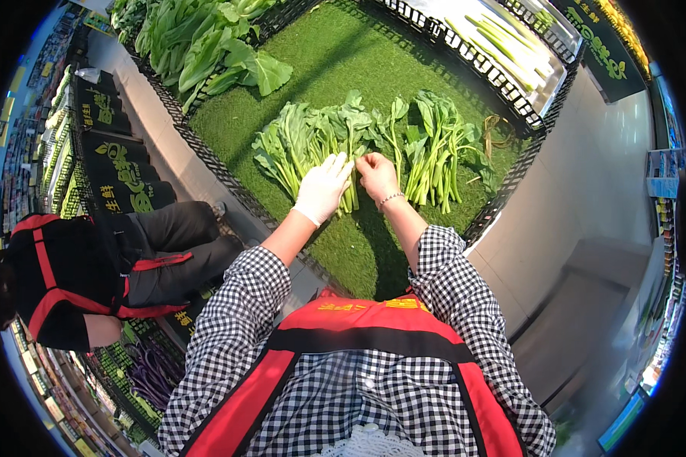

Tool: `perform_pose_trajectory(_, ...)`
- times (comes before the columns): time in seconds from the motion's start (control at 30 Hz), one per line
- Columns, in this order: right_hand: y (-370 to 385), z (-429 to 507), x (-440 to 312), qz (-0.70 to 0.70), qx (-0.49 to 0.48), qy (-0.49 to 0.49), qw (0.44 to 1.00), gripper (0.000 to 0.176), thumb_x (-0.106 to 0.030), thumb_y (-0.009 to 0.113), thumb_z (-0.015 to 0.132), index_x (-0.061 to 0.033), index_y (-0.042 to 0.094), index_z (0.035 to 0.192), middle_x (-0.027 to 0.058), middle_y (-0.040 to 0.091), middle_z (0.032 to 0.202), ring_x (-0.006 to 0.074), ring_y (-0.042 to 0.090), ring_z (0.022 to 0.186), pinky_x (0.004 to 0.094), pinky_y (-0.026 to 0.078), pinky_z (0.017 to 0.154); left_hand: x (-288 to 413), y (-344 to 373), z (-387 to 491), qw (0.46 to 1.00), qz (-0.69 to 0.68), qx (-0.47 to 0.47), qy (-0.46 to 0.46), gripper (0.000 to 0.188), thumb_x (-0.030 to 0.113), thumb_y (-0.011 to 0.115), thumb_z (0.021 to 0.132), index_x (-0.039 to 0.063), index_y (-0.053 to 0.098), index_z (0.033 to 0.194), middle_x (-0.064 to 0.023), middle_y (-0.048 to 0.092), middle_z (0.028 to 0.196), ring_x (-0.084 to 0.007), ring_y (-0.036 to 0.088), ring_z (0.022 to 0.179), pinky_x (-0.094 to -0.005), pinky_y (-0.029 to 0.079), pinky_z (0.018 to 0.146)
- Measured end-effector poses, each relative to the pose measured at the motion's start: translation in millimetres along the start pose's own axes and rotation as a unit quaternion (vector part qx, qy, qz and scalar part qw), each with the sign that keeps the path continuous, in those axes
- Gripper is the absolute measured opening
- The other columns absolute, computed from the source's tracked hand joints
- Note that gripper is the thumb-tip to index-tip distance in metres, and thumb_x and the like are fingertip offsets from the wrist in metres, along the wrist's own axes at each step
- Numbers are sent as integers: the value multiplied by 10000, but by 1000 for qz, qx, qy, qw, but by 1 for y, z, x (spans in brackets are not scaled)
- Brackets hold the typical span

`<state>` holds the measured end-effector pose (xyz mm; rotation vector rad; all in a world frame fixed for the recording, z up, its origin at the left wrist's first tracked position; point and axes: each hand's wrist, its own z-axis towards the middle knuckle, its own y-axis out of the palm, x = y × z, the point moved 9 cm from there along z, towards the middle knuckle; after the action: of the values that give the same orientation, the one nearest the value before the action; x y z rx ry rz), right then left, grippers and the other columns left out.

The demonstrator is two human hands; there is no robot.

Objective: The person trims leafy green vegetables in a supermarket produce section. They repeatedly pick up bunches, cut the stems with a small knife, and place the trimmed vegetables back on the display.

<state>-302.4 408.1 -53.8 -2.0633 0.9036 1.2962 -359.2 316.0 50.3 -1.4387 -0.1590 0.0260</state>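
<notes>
A bunch of leafy green vegetables (297,137) lies on the artificial turf mat (343,257) before me, its leaves pointing away from me. My left hand (326,185), in a white glove, rests over its stems with the fingers extended; what lies beneath the palm is hidden. Close on its right, my bare right hand (379,177) has thumb and forefinger pinched together at the bunch's right edge; I cannot make out whether a stem is between them. A second spread of leafy stems (439,154) lies right of that hand. Thin tan ties (496,132) are near the mat's right edge.
Black plastic lattice edging (223,177) borders the mat. Large leafy greens (188,45) are heaped at the upper left, and long white-and-green stalks (509,48) fill a tray at the upper right. At left, a person in a red-trimmed vest (63,280) is beside the shelves, near purple eggplants (151,368).
</notes>
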Motion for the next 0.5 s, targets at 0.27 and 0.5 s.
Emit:
perform_pose_trajectory(0.27,20,18,-35,-127,-26,-28,991,273,-285,668,774,-37,672,887,137,680,863,245,655,777,340,502,732,-13,-10,-2,990,-136,-44,-11,378,231,622,844,81,542,1181,-137,513,1287,-296,561,1088,-350,481,875)
perform_pose_trajectory(0.5,-8,-61,-52,-14,-111,-25,993,157,-154,600,893,-15,558,834,1,567,684,68,507,540,229,413,497,-11,-6,-2,995,-88,-9,41,384,252,612,839,52,539,1158,-160,530,1213,-293,575,1033,-355,502,825)
